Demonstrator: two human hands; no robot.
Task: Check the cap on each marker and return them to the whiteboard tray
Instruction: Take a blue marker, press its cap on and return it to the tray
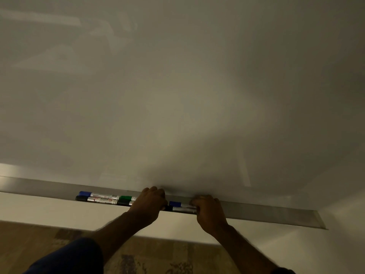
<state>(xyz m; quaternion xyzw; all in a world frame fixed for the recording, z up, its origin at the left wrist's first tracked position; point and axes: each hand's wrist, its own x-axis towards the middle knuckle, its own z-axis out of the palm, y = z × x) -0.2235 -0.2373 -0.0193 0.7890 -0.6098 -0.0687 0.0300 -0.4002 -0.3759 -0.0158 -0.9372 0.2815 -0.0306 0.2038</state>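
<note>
1. Nearest you, both forearms reach forward and up toward the whiteboard tray (266, 212), a long metal ledge running left to right.
2. Your left hand (150, 202) is curled closed over the cap end of a black-capped marker (183, 209); your right hand (207, 208) is clamped on its other end. The marker's long axis lies along the tray, spanning the gap between your hands.
3. Just behind it lies a blue-capped marker (175, 203), parallel.
4. To your left, nearer the left hand, more markers (102, 197) lie end to end in two rows.
5. Beyond everything rises the blank whiteboard (177, 95).
</note>
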